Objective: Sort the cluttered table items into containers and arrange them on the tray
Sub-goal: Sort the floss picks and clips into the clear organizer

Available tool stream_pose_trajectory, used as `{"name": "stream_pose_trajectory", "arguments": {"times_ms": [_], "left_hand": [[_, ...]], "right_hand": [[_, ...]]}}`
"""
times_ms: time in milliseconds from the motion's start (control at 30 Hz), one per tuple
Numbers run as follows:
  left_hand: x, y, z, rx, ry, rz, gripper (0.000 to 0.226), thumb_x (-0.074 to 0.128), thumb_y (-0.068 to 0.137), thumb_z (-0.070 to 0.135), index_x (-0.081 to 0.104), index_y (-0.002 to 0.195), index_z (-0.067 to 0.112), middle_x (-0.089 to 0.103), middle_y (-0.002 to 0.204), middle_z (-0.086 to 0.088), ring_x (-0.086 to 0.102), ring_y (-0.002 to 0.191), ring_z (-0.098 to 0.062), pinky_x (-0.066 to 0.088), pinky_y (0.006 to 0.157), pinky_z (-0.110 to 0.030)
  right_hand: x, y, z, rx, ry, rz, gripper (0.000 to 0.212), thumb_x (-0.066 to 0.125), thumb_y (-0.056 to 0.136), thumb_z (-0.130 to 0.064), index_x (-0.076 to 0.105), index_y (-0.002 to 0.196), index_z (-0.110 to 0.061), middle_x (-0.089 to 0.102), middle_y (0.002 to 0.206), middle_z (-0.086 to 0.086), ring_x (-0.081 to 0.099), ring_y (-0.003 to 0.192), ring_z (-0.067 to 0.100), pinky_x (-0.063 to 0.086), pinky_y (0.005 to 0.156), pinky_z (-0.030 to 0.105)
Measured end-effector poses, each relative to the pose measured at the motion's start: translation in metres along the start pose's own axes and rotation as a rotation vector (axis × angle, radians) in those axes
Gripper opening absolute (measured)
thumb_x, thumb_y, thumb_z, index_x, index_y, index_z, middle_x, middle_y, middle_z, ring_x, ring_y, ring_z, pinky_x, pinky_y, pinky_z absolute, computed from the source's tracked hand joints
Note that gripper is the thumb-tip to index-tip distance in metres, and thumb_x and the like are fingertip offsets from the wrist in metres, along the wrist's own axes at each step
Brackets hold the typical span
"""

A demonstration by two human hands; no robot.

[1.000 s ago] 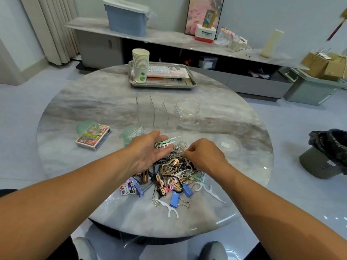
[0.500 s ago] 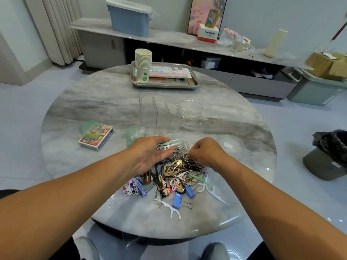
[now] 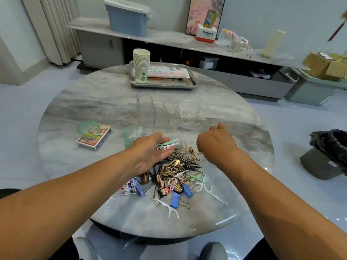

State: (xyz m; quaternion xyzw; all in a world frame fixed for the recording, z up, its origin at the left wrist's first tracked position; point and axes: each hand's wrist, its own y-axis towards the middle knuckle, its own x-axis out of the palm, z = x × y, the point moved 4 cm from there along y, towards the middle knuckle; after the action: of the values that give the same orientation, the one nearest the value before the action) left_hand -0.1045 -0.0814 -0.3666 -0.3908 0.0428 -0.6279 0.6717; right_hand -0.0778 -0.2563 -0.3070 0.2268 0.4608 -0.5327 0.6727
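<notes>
Right hand (image 3: 216, 145) has lifted off the pile (image 3: 174, 171) and moved toward the clear jar (image 3: 188, 111); fingers curled, can't tell if it holds anything. Floss picks (image 3: 166, 144), green and white, lie across the left hand (image 3: 150, 154)'s flat, spread fingers, over the pile's far edge. Clear divided organizer (image 3: 157, 113) sits just beyond. Tray (image 3: 163, 84) with paper cups (image 3: 141, 65) at the table (image 3: 93, 102)'s far side.

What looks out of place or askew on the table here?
The heap of small items (hair clips, bobby pins, binder clips, floss picks) lies loose on the table, unsorted, while the clear organizer and glass jar stand seemingly empty. A green cup lies tipped, floss picks spilling out.
</notes>
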Motion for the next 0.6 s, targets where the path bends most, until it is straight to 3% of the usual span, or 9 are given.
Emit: {"name": "stream_pose_trajectory", "arguments": {"times_ms": [100, 200, 300, 367, 467, 600], "left_hand": [[0.000, -0.001, 0.000, -0.002, 0.002, -0.005, 0.036, 0.048, 0.107, 0.025, 0.063, 0.119, -0.006, 0.063, 0.122, -0.028, 0.072, 0.101, -0.034, 0.064, 0.073, -0.032], [0.001, -0.002, 0.000, -0.003, 0.000, -0.009, 0.039, 0.048, 0.107, 0.027, 0.060, 0.123, -0.006, 0.060, 0.127, -0.026, 0.071, 0.103, -0.034, 0.064, 0.073, -0.033], [0.002, -0.003, 0.000, 0.000, -0.004, -0.010, 0.041, 0.048, 0.107, 0.029, 0.058, 0.128, -0.005, 0.059, 0.130, -0.023, 0.071, 0.101, -0.035, 0.063, 0.068, -0.031], [0.002, -0.003, 0.000, 0.006, -0.003, -0.011, 0.039, 0.049, 0.106, 0.027, 0.057, 0.129, -0.004, 0.058, 0.132, -0.021, 0.070, 0.101, -0.035, 0.063, 0.067, -0.031], [0.002, -0.002, 0.001, 0.010, 0.001, -0.018, 0.024, 0.056, 0.102, 0.008, 0.064, 0.118, -0.007, 0.055, 0.134, -0.023, 0.069, 0.105, -0.036, 0.064, 0.074, -0.033], [0.000, -0.002, 0.001, 0.019, 0.063, -0.011, 0.023, 0.049, 0.099, -0.008, 0.066, 0.114, -0.006, 0.058, 0.127, -0.028, 0.068, 0.107, -0.035, 0.063, 0.077, -0.032]], "right_hand": [[0.004, 0.000, 0.005, 0.002, 0.007, -0.055, 0.021, 0.058, 0.089, 0.000, 0.060, 0.085, -0.020, 0.059, 0.077, -0.004, 0.054, 0.093, 0.024, 0.032, 0.095, 0.040], [0.007, 0.001, 0.012, 0.016, 0.209, -0.123, 0.026, 0.054, 0.100, -0.012, 0.071, 0.113, -0.026, 0.071, 0.110, -0.004, 0.063, 0.107, 0.024, 0.036, 0.099, 0.041], [0.007, 0.000, 0.011, -0.003, 0.449, -0.219, 0.024, 0.055, 0.104, -0.023, 0.073, 0.120, -0.026, 0.072, 0.119, -0.003, 0.065, 0.106, 0.023, 0.049, 0.094, 0.039], [0.009, 0.000, 0.009, 0.010, 0.640, -0.262, 0.023, 0.057, 0.104, -0.026, 0.074, 0.117, -0.018, 0.072, 0.113, 0.000, 0.064, 0.096, 0.020, 0.051, 0.084, 0.036], [0.010, 0.002, 0.009, 0.045, 0.806, -0.280, 0.024, 0.057, 0.104, -0.026, 0.073, 0.115, -0.012, 0.066, 0.088, -0.005, 0.056, 0.076, 0.010, 0.040, 0.061, 0.024], [0.015, 0.002, 0.012, 0.085, 0.890, -0.307, 0.020, 0.063, 0.101, -0.026, 0.076, 0.105, -0.011, 0.062, 0.071, -0.006, 0.056, 0.066, 0.011, 0.042, 0.058, 0.024]]}}
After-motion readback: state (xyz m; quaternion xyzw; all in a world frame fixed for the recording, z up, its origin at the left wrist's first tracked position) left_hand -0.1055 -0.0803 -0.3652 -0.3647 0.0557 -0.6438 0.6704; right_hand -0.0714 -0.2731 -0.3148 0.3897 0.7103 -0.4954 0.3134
